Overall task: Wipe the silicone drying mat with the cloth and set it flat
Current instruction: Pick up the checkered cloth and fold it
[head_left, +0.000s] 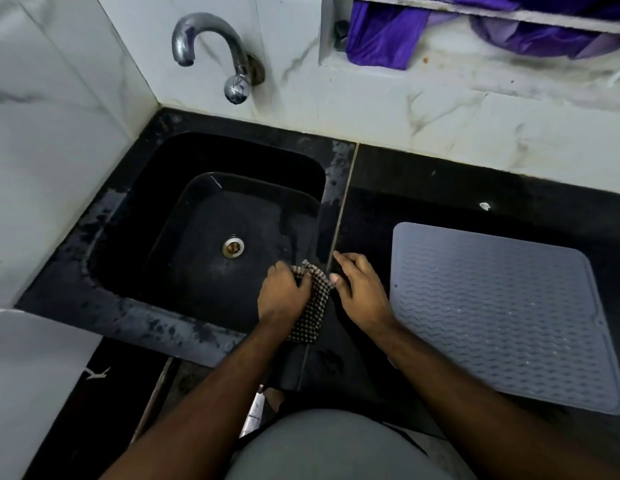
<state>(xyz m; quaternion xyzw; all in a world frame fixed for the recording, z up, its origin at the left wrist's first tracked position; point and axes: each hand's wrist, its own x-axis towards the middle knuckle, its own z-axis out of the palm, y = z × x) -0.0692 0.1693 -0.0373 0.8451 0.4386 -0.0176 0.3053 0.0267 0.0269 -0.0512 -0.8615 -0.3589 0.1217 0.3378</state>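
The grey silicone drying mat [502, 313] lies flat on the black counter at the right, its wavy ridges facing up. A small checked cloth [312, 313] hangs at the sink's right edge. My left hand [284, 296] grips its upper part. My right hand [360, 289] is just right of the cloth, fingers spread, with thumb and a fingertip touching the cloth's top corner. Both hands are left of the mat and apart from it.
A black sink [183, 233] with a metal drain [233, 246] sits at the left under a chrome tap [211, 46]. Marble-tiled walls rise behind and to the left. A purple cloth [381, 39] hangs in a wall niche. The black counter [440, 188] runs to the wall.
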